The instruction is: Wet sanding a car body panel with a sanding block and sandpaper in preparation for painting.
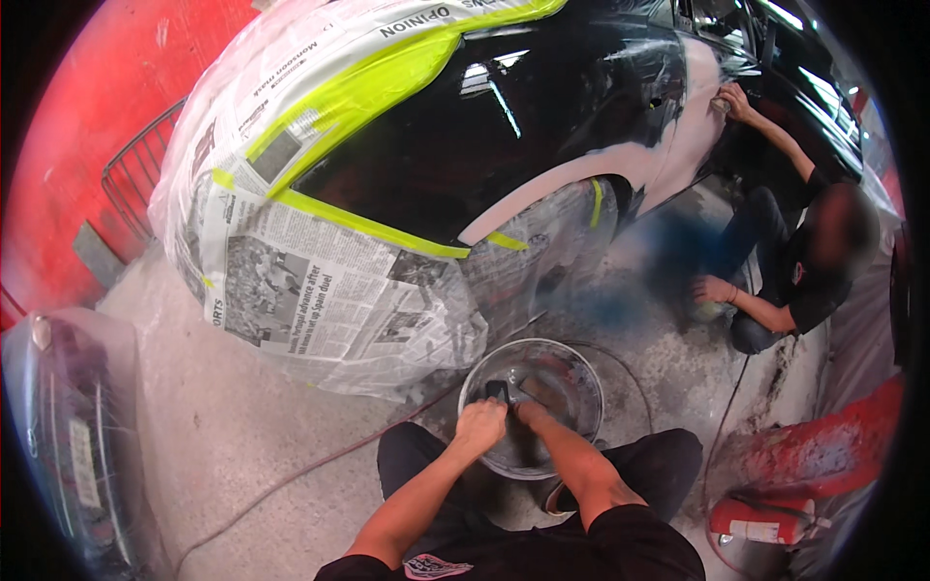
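Between my knees stands a round bucket (591,378) with a pale rim and murky water inside. My left hand (481,426) is closed at its left side, gripping a small dark block (497,389) over the opening. My right hand (529,413) reaches into the bucket close beside it, with the fingers curled and partly hidden. What that hand holds is too unclear to name. Ahead is a black car body panel (407,145) with a pinkish, sanded-looking band (581,172) along the wheel arch.
Newspaper (291,266), plastic sheeting and yellow tape (378,229) cover the car's end. A co-worker (823,242) crouches at right, one hand against the panel. A hose (320,470) crosses the floor. A red fire extinguisher (765,521) lies at right; a plastic-wrapped car part (73,455) stands at left.
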Demonstrator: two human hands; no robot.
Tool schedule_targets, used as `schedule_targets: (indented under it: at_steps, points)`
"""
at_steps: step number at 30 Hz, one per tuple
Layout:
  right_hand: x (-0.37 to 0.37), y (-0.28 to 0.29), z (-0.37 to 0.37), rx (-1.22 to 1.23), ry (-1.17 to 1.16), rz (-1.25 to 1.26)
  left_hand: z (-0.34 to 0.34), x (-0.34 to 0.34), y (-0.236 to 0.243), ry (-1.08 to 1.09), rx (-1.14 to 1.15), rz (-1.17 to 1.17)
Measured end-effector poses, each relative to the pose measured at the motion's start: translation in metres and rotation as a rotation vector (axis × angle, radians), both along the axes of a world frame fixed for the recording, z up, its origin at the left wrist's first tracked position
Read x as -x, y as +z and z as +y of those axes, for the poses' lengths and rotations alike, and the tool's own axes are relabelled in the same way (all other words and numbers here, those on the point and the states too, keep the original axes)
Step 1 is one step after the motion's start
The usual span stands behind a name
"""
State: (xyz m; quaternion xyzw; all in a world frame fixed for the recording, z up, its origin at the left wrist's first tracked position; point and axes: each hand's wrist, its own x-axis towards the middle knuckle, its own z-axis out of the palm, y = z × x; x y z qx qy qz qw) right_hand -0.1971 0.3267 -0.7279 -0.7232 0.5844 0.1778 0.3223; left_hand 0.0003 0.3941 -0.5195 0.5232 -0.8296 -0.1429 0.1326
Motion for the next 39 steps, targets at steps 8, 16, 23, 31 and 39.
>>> schedule_targets:
  at_steps: [8,16,23,31,39]
  points:
    - [-0.023,-0.012,0.012,-0.106,-0.021,-0.073,-0.001,-0.005,0.001,0.018,-0.058,0.004]
    - [-0.042,0.008,0.011,-0.036,0.004,-0.07,0.0,-0.01,-0.008,0.037,-0.068,-0.014]
    - [-0.002,-0.081,0.005,0.066,-0.038,-0.071,-0.001,0.001,0.004,-0.023,-0.005,-0.014]
    - [-0.035,-0.02,0.018,-0.009,0.037,-0.12,0.014,-0.014,-0.013,0.063,0.029,0.044]
    - [-0.009,0.018,-0.025,0.305,-0.068,-0.511,-0.009,-0.018,-0.005,0.077,0.065,0.004]
